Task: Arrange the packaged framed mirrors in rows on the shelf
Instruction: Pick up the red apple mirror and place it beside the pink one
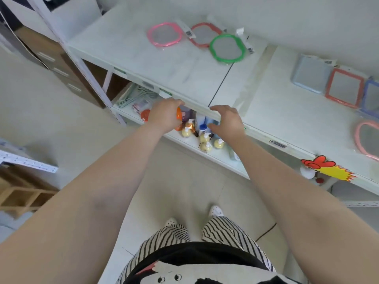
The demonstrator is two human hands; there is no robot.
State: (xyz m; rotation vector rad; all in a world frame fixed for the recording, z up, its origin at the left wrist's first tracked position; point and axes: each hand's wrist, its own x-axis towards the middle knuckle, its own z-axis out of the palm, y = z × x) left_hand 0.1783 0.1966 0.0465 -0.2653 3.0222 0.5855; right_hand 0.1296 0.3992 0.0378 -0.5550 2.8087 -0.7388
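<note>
On the white shelf (143,58) three round packaged mirrors lie in a row at the back: pink-framed (165,34), red-framed (205,34) and green-framed (227,48). Further right lie a pale blue rectangular mirror (309,73), a red rectangular one (344,88), a blue one (372,97) cut off by the frame edge, and a pink round one (368,140) near the front. My left hand (164,115) and my right hand (226,119) hover at the shelf's front edge, fingers loosely curled, holding nothing.
The lower shelf (221,158) carries yellow pump bottles (205,140), an orange bottle (180,115) and hangers (131,97). Cardboard boxes (51,58) stand at the left. A red and yellow sale tag (328,168) sticks to the shelf edge. My feet stand on a pale tiled floor.
</note>
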